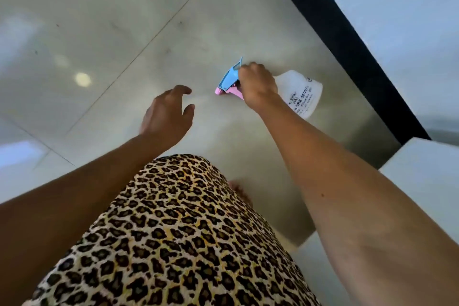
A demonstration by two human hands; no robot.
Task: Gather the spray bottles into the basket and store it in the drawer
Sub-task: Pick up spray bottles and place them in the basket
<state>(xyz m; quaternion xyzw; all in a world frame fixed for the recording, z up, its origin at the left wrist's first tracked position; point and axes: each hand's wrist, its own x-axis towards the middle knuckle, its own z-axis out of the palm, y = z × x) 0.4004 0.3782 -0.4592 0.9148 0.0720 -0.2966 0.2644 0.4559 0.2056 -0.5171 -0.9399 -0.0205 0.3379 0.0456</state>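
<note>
The right hand (257,83) grips a spray bottle (301,93) at its neck. Its fingers are curled round the neck and clamped on it, and the knuckles face the camera, so the fingertips themselves are hidden. The bottle is tipped on its side. Its clear white body, with dark print too blurred to read in full, sticks out to the right of the fingers. The blue trigger head (229,77) sticks out to their left, and the pink nozzle (223,91) sits at the low left end of the head. The bottle is low over the pale tiled floor (119,22); whether it touches the tiles cannot be told from this view.

The left hand (165,114) holds nothing. Its fingers (182,89) are apart and loosely bent, with the thumb spread below them, and they point toward the nozzle. A clear gap of floor lies between these fingers and the nozzle.

Beyond the right fingers and the bottle body, a black strip (347,40) runs slantwise along the foot of a pale wall. To the right of the right forearm, nearer the person, is the corner of a white ledge (422,176). Below both hands a leopard-print garment (173,231) fills the lower middle of the view, and part of a foot (239,191) shows just past its edge.
</note>
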